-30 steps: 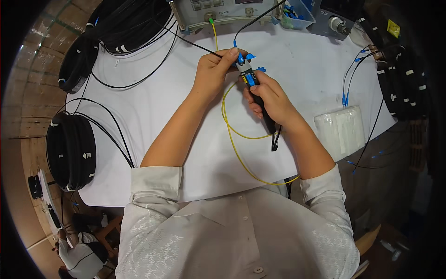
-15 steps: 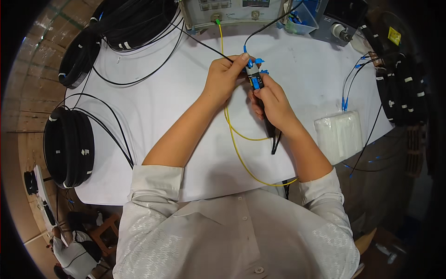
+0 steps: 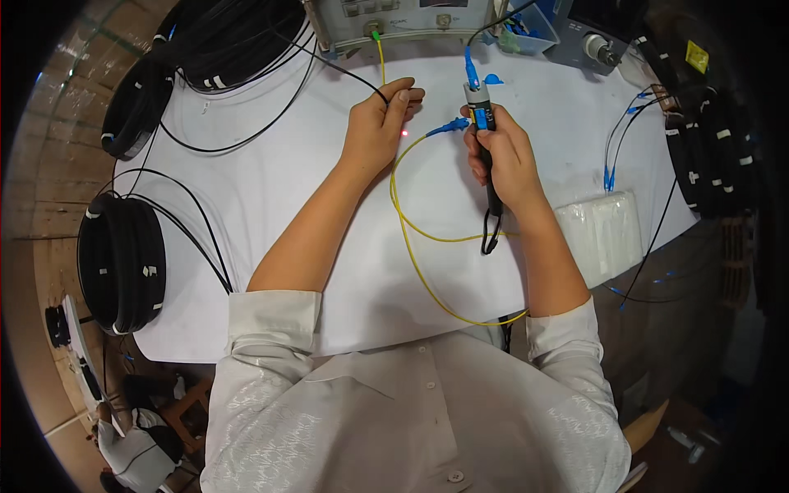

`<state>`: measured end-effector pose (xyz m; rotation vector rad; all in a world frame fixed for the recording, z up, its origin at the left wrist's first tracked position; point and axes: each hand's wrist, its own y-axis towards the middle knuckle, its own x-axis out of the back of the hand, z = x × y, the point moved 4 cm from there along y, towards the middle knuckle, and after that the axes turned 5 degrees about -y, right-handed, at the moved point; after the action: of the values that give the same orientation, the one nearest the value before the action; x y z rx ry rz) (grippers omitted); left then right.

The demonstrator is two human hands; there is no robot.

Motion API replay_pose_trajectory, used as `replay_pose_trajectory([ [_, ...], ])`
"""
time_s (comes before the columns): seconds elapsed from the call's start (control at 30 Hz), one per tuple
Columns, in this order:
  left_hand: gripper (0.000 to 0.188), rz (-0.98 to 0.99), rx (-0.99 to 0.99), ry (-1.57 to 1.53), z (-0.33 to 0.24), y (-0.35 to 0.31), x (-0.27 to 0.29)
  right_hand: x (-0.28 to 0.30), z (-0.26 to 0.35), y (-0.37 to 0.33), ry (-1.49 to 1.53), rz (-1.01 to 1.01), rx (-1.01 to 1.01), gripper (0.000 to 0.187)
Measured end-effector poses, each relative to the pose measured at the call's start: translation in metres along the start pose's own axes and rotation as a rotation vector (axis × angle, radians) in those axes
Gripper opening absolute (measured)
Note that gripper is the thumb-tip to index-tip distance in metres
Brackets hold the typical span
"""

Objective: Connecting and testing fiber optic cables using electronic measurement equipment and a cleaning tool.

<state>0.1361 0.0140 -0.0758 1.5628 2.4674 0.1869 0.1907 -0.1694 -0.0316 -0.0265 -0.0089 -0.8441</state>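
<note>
Bare white table [image 3: 271, 189] lies open leftward; 2 cable coils [image 3: 123, 263] block its edge.

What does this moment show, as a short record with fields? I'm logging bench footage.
Surface: white table
Left hand: grip closed on a black cable, a small red light beside it
Right hand: grip closed on a pen-shaped tester
Yellow cable: loops between the hands, its blue plug beside the tester
Nearby: black cable reels at left, grey instrument at the far edge, white packet at right
</note>
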Motion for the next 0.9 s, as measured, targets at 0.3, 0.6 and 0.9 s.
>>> replay_pose_trajectory([
  [0.3,0.038,-0.021,-0.083,-0.004,-0.0032,-0.002,0.0012,-0.0017,0.0013,-0.0014,0.003,0.09,0.015,0.038],
  [0.6,0.04,-0.004,-0.067,0.0,-0.0038,-0.0023,0.0024,-0.0039,0.0018,-0.0012,0.119,0.1,0.011,0.031],
  [0.9,0.038,-0.026,-0.077,-0.013,-0.0022,-0.0027,0.0026,-0.0001,-0.0006,0.0001,0.186,0.077,0.0,0.024],
])
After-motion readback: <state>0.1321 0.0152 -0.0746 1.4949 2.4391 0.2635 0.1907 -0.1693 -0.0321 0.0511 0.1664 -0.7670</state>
